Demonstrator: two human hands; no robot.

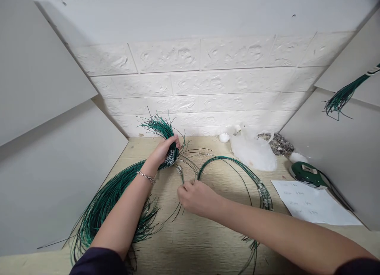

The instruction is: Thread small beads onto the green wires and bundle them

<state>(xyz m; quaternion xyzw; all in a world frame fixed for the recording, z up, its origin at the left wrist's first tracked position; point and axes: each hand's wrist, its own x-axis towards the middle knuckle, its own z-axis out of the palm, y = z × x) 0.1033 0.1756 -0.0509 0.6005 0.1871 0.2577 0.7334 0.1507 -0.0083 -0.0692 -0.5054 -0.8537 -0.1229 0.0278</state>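
Left hand (166, 151) clasps a thick wire bundle (107, 198), right hand (194, 196) grips thin wires (182, 175)

The left hand is wrapped around the green bundle near its frayed top, which fans out toward the wall (184, 65). White beads (170, 158) sit just under its fingers, and a chain bracelet (146, 177) circles the wrist. From there the bundle curves left and down across the counter (169, 243), passing behind the forearm.

The right hand is closed, nearer the body, its fingertips on the thin wires; how many it holds is hidden. A smaller green bundle (221, 158) arches from beside it to the right, with more white beads along its far bend.

Farther right lie a sheet of paper (310, 205) with faint writing and, at its back edge, a green tape measure (307, 174). Behind them are a cloudy plastic bag (253, 152) and a glittery heap (280, 143). Another tied green bundle (346, 93) juts in at upper right.
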